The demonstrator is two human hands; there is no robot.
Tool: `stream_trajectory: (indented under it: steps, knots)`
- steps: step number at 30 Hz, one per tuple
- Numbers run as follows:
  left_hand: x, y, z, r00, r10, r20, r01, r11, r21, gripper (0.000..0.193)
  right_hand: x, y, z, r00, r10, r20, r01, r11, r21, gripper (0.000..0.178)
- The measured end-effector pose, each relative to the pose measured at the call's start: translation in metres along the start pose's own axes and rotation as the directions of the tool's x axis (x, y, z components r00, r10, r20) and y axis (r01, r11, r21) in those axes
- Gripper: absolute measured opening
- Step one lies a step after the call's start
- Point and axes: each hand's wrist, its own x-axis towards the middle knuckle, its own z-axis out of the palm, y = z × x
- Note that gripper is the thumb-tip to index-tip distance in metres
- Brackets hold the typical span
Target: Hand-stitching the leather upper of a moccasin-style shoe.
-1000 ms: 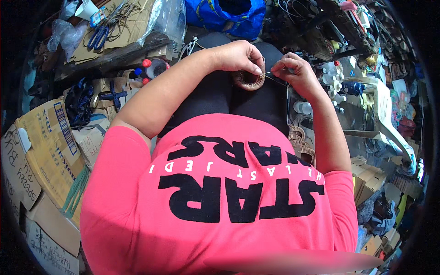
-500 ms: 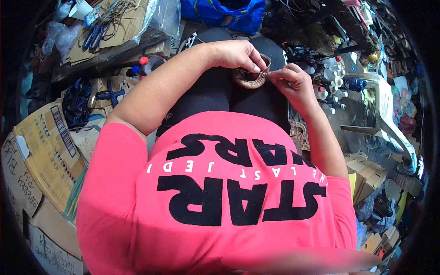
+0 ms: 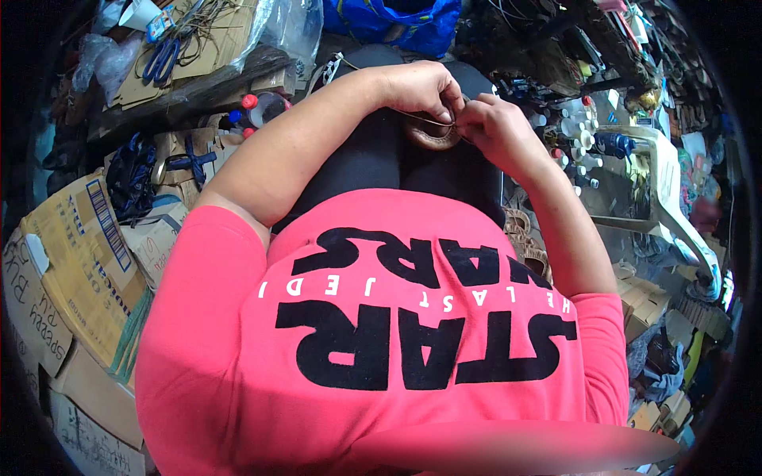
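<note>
On my dark-trousered thighs rests a small brown leather shoe (image 3: 432, 140), its curved, stitched-looking end turned toward me and its far part hidden behind my fingers. A thin, light cord (image 3: 425, 119) crosses its opening and reaches my fingertips. My left hand (image 3: 422, 87) is closed in a pinch at the shoe's rim, on the cord. Close against it, my right hand (image 3: 504, 133) is closed with thumb and fingers pressed together where the cord ends. Whether a needle is between the fingertips is too small to tell.
More brown shoes (image 3: 520, 230) lie beside my right hip. Several small bottles (image 3: 578, 131) and a white plastic chair (image 3: 663, 170) stand at the right. Cardboard boxes (image 3: 75, 262) crowd the left. Blue-handled scissors (image 3: 162, 62) lie on cardboard, and a blue bag (image 3: 393, 28) sits ahead.
My right hand has moved up and left to meet the left hand, and its fingers have closed over the shoe's edge. My left hand has shifted slightly up and right.
</note>
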Motion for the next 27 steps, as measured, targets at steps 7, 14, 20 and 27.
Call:
stream_trajectory:
  steps: [7, 14, 20, 27]
  knots:
    - [-0.062, 0.022, 0.019, 0.913, 0.08, -0.401, 0.073, 0.933, 0.352, 0.031, -0.022, 0.022, -0.01, 0.942, 0.308, 0.136, -0.331, 0.778, 0.534, 0.02]
    - [-0.084, 0.004, 0.004, 0.622, 0.246, -0.744, 0.147, 0.896, 0.419, 0.015, -0.014, 0.05, 0.023, 0.857, 0.235, -0.458, -0.16, 0.967, 0.196, 0.018]
    - [-0.041, 0.031, 0.041, 0.819, 0.046, -0.571, -0.545, 0.373, -0.751, 0.041, 0.007, 0.02, 0.017, 0.747, 0.661, 0.075, 0.259, -0.393, 0.882, 0.039]
    - [-0.065, -0.007, 0.026, 0.882, 0.024, -0.471, -0.469, 0.159, -0.869, 0.038, -0.033, 0.055, 0.021, 0.896, 0.407, 0.176, 0.034, -0.458, 0.888, 0.041]
